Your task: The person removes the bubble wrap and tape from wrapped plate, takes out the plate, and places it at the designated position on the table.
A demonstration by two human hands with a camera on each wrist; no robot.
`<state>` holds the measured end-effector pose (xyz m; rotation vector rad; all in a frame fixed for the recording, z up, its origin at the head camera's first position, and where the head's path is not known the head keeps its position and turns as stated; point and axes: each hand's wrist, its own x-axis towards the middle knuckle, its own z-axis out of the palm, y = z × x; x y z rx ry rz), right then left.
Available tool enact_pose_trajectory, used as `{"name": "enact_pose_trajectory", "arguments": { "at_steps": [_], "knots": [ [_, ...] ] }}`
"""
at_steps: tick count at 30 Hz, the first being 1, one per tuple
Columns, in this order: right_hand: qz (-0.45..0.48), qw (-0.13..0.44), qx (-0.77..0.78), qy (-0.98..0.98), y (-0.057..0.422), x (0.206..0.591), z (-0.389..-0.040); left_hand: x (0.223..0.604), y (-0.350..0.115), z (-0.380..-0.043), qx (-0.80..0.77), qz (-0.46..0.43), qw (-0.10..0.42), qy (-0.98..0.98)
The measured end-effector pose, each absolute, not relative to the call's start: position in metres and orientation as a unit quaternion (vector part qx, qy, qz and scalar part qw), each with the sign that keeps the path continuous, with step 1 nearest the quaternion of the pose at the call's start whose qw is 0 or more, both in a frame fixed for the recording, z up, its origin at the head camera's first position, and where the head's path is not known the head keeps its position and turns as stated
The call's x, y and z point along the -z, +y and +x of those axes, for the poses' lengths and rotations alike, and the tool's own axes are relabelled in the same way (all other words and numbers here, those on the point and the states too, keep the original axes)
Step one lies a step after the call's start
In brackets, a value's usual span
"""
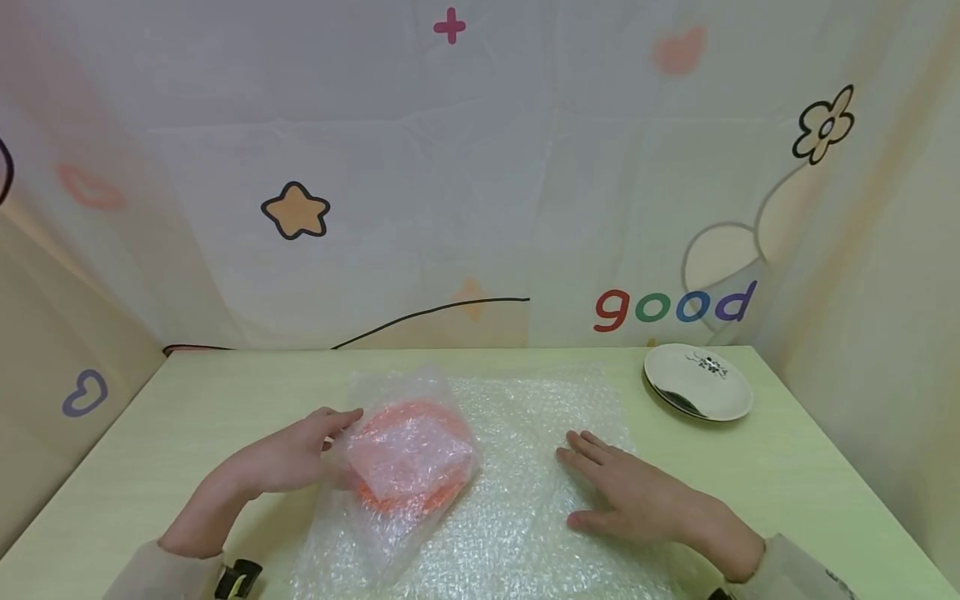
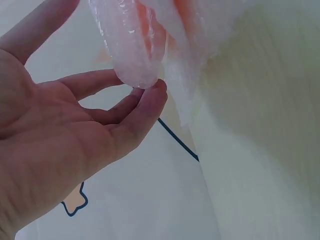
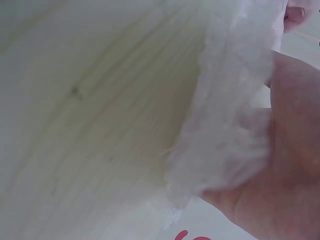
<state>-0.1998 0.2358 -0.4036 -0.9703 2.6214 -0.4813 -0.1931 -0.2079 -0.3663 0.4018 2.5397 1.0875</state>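
Observation:
A round orange-red item (image 1: 411, 454) shows through a folded layer of bubble wrap, left of centre in the head view. At the bundle's left edge my left hand (image 1: 300, 450) grips it, fingertips curled against the wrap. The left wrist view shows those fingers (image 2: 145, 102) touching the rounded edge of the wrapped bundle (image 2: 135, 55). Under the bundle lies a large bubble wrap sheet (image 1: 517, 500) on the table. On the sheet's right part rests my right hand (image 1: 637, 492), fingers straight and spread. The right wrist view shows this hand (image 3: 290, 155) partly behind the wrap's edge (image 3: 220, 125).
Two stacked white plates (image 1: 697, 383) with dark decoration sit at the table's back right corner. The pale table (image 1: 225, 400) meets a printed curtain (image 1: 480, 183) at the back, with more fabric along both sides.

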Motion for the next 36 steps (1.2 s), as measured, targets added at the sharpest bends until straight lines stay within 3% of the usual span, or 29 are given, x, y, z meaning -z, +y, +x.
{"name": "enact_pose_trajectory", "arguments": {
  "at_steps": [8,21,36],
  "knots": [
    [-0.34,0.152,0.163,0.914,0.235,0.402,-0.201,0.368,-0.207,-0.196,-0.359,0.185,0.181,0.897],
    [-0.338,0.151,0.157,0.916,0.234,0.402,-0.202,0.372,-0.198,-0.196,-0.292,0.228,0.135,0.919],
    [-0.333,0.156,0.155,0.917,0.232,0.401,-0.2,0.373,-0.176,-0.193,-0.281,0.236,0.14,0.92]
  ]
}}
